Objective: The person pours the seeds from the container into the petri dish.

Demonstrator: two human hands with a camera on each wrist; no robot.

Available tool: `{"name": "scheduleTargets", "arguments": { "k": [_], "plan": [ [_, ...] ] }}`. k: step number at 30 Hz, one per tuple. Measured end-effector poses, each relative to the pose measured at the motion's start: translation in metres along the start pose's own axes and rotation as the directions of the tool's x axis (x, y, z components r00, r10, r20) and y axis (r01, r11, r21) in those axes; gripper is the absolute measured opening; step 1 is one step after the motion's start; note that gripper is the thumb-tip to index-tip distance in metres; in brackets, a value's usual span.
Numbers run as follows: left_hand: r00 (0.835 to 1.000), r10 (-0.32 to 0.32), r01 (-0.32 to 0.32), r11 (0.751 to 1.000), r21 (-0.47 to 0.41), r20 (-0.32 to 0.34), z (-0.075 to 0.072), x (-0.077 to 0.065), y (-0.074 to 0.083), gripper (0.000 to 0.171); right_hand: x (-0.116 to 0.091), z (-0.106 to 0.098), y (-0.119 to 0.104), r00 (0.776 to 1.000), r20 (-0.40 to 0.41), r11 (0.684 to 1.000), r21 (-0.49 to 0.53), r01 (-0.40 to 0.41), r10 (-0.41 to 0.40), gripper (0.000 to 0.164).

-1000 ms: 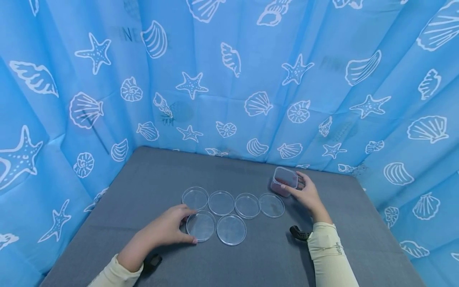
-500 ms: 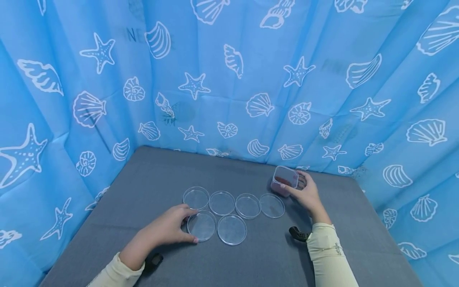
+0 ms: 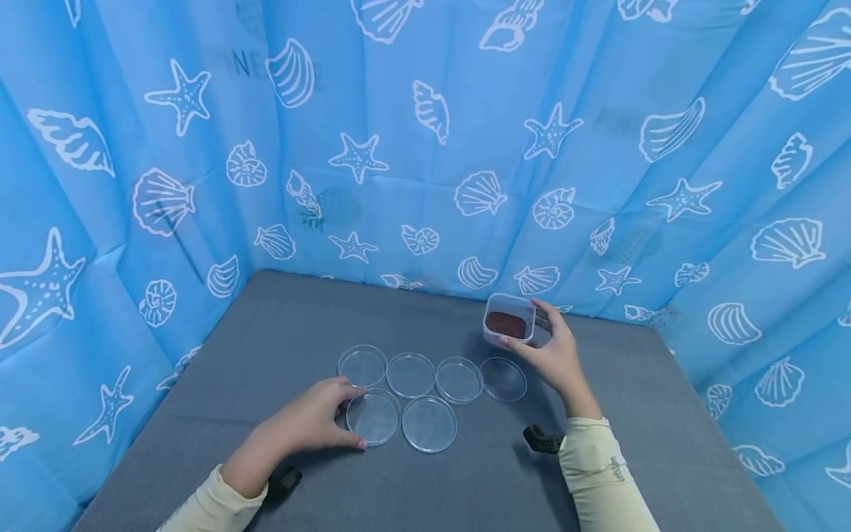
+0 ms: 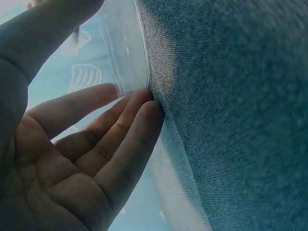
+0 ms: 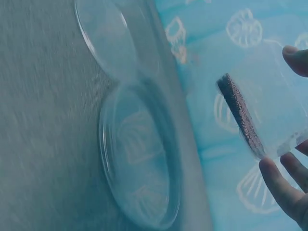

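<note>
My left hand (image 3: 312, 420) spans a clear petri dish (image 3: 374, 418) at the front left of a group. Thumb and fingertips pinch its sides; in the left wrist view the fingertips touch the dish edge (image 4: 127, 53) low against the cloth. My right hand (image 3: 555, 356) grips a clear square plastic tub (image 3: 510, 304) by its sides, raised off the table behind the rightmost dish (image 3: 504, 380). Reddish-brown granules (image 3: 505, 325) cover the tub's bottom. In the right wrist view these granules (image 5: 243, 118) form a thin layer inside the see-through walls.
Several other petri dishes stand close together: a back row (image 3: 411, 376) and one front dish (image 3: 429, 425). Grey cloth (image 3: 465, 488) covers the table. A blue shell-print curtain (image 3: 399, 199) hangs behind and at both sides. Black wrist devices (image 3: 544, 440) sit under both wrists.
My right hand has lifted the tub and carried it left, tilting it so the granules show more. The left hand stays at the same dish.
</note>
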State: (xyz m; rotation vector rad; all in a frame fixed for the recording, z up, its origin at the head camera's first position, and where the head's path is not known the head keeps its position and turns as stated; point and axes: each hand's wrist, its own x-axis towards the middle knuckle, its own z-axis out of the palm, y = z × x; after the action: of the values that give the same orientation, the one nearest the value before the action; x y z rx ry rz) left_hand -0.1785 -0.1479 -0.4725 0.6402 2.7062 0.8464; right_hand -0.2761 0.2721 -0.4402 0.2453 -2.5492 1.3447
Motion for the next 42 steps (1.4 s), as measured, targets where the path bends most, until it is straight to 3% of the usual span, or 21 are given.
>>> {"name": "scheduleTargets", "arguments": {
  "k": [9,17,23,28,37,42],
  "plan": [
    [1.000,0.006,-0.006,1.000,0.000,-0.006,-0.001,0.001,0.000,0.087,-0.014,0.025,-0.040,0.977,0.031,0.977,-0.035,0.210,-0.209,0.097],
    [1.000,0.025,-0.025,1.000,0.010,-0.014,-0.002,0.002,-0.001,0.087,-0.032,0.051,-0.061,0.929,0.084,0.924,-0.104,0.367,-0.359,0.100],
    [0.999,0.033,-0.033,0.999,0.003,-0.018,-0.002,0.001,-0.001,0.086,-0.040,0.068,-0.068,0.876,0.160,0.872,-0.118,0.476,-0.456,0.099],
    [0.998,0.057,-0.057,0.998,-0.004,-0.026,-0.003,0.001,-0.002,0.084,-0.045,0.081,-0.072,0.856,0.220,0.855,-0.133,0.502,-0.469,0.102],
    [0.997,0.064,-0.064,0.998,-0.003,-0.031,-0.001,0.001,-0.003,0.084,-0.053,0.093,-0.076,0.875,0.275,0.869,-0.190,0.456,-0.399,0.102],
    [0.997,0.073,-0.073,0.997,0.003,-0.036,0.000,0.001,-0.004,0.085,-0.054,0.097,-0.078,0.846,0.295,0.829,-0.224,0.513,-0.444,0.096]
  ]
}}
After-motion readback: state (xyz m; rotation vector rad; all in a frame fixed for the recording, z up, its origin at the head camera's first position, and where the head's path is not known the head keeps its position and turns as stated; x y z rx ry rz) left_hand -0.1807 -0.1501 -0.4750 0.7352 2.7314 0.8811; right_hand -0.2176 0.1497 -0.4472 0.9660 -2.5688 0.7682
